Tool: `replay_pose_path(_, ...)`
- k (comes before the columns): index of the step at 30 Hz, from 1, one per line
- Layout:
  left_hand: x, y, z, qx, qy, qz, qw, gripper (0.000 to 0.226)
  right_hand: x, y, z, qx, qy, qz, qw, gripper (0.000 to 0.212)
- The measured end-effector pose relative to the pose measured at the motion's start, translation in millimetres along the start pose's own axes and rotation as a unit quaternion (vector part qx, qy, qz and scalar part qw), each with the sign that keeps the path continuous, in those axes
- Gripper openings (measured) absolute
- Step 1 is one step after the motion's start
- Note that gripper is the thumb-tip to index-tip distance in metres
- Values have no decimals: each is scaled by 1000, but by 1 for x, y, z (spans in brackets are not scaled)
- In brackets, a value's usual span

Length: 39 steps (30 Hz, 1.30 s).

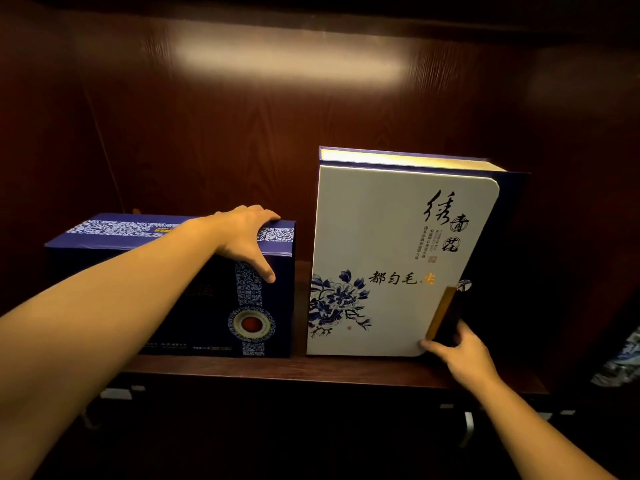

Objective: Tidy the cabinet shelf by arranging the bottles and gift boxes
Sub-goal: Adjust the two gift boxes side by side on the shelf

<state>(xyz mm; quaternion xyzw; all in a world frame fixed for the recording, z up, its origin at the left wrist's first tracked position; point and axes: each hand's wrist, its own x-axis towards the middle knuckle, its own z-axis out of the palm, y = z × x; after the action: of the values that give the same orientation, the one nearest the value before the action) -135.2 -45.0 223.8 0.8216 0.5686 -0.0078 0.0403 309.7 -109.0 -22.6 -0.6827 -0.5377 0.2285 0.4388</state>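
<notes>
Left forearm: bare, reaching in from the lower left corner toward the shelf, closest to the camera.
Left hand [242,237]: palm flat on the top front edge of the dark blue gift box [166,289], fingers curled over the top, thumb pressed down the front face; it grips that corner.
Dark blue gift box: lying on its long side under the left hand, with a blue-and-white patterned band running over the top and down the front, and a round red-centred emblem below the thumb.
Right hand [460,351]: low at the bottom right corner of the white tea gift box [398,265], thumb on the white cover's edge, fingers hidden behind the dark side, so it pinches that corner.
White tea gift box: upright, taller than the blue one, just beside it with a narrow gap between them; blue peony print, black calligraphy, a tan clasp just above the right hand.
Cabinet shelf [311,370]: dark wood, both boxes standing on it, its front lip passing between the two hands.
Far right of the right hand: a blue-and-white object [623,362], blurred, kind unclear.
</notes>
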Motion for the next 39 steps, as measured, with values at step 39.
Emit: replay_pose_path(39,10,12,3,-8,1,22,1000,144,-30,-34,8,-15,10,12,1000,64)
